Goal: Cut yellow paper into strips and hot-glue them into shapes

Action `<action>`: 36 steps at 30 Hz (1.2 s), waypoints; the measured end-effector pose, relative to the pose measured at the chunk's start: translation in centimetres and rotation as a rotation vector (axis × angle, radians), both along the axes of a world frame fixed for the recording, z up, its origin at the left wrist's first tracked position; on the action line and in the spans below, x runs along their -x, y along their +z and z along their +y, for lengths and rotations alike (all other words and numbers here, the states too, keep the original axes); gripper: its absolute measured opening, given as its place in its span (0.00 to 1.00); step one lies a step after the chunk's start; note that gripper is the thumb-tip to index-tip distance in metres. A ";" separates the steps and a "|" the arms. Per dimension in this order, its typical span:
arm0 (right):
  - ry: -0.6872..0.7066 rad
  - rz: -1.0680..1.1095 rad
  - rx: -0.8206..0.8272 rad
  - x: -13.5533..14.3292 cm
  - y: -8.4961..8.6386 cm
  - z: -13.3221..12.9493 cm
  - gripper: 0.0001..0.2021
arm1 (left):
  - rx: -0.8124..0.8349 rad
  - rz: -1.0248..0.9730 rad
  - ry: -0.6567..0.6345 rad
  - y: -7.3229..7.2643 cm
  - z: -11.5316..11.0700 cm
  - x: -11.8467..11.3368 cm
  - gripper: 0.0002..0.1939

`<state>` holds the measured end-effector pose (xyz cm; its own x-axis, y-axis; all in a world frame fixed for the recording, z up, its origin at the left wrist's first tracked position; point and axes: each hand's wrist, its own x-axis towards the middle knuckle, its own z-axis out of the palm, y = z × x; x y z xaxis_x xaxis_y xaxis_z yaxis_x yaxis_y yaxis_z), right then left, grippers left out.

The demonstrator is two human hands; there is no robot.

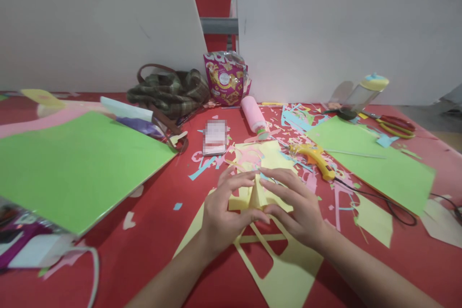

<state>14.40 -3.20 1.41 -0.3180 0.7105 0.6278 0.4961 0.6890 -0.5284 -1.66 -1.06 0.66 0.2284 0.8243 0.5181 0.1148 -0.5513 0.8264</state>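
A small folded piece of yellow paper (257,194) stands in a peaked, cone-like shape between my two hands. My left hand (227,209) grips its left side, with the fingertips at the peak and the thumb by the base. From the right, my right hand (296,202) closes on it in the same way. Beneath them lies a yellow sheet (288,269) with shapes cut out of it. Another pale yellow sheet (270,151) is just beyond my fingers, with pink scraps on it. A yellow glue gun (314,158) rests to the right of my right hand.
Green sheets (83,168) lie left, another green sheet (378,163) right. A phone (215,137), pink bottle (253,114), snack bag (226,78) and plaid bag (173,89) sit farther back. Scissors (395,126) and a clear bottle (365,94) are at right. Paper scraps litter the red table (144,250).
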 end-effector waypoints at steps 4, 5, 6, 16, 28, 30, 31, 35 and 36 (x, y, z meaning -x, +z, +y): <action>0.007 -0.017 -0.014 0.0 0.0 -0.1 0.22 | -0.009 0.029 0.007 -0.1 -0.1 0.0 0.25; 0.008 -0.021 -0.019 0.0 0.0 -0.2 0.22 | -0.016 0.038 0.011 -0.1 -0.1 0.0 0.24; 0.009 -0.024 -0.023 0.1 -0.1 -0.2 0.21 | -0.028 0.047 0.016 0.0 -0.1 0.0 0.24; 0.006 0.063 -0.034 0.4 -0.1 -0.5 0.20 | -0.124 0.116 0.040 0.7 -0.1 -0.2 0.23; -0.010 0.370 0.178 0.5 -0.3 -0.4 0.16 | 0.052 -0.107 -0.174 0.0 -0.1 0.1 0.23; 0.034 0.389 0.207 0.5 -0.3 -0.5 0.19 | 0.085 -0.153 -0.176 -0.1 -0.1 0.1 0.23; 0.058 0.390 0.225 0.5 -0.4 -0.5 0.20 | 0.094 -0.171 -0.169 -0.1 -0.1 0.1 0.23; 0.094 0.387 0.304 0.6 -0.5 -0.6 0.26 | 0.106 -0.246 -0.160 -0.3 -0.2 -0.2 0.23; 0.094 0.382 0.316 0.6 -0.6 -0.6 0.28 | 0.111 -0.265 -0.165 -0.3 -0.2 -0.2 0.22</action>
